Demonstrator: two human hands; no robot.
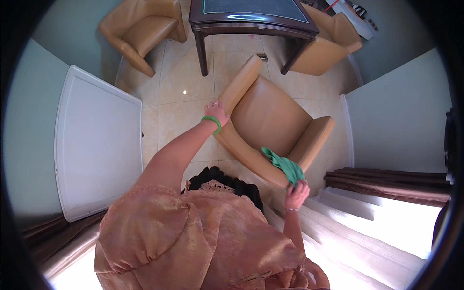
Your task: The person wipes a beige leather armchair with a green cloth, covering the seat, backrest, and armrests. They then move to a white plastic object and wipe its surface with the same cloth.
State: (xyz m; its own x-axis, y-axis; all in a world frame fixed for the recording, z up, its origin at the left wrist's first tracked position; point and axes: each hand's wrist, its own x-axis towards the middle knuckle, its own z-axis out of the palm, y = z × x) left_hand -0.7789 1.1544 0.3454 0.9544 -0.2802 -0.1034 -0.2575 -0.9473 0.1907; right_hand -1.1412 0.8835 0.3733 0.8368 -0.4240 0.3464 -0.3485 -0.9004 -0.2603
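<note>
A tan leather-look tub armchair [270, 108] stands right in front of me, turned at an angle on the tiled floor. My left hand [216, 111], with a green bangle [211, 124] at its wrist, grips the chair's curved top rim on the left side. On the right, my right hand [298, 194] has its fingers closed on a green cloth [284, 165]. That cloth drapes over the backrest's rim, and its far end hangs toward the seat. The palm of each hand is hidden.
A dark wooden table [253, 27] stands ahead, between a tan armchair [145, 34] at left and another armchair [322, 50] at right. A white panel [99, 145] is at my left. Brown curtains [384, 185] and sheer white curtains [348, 232] hang at right.
</note>
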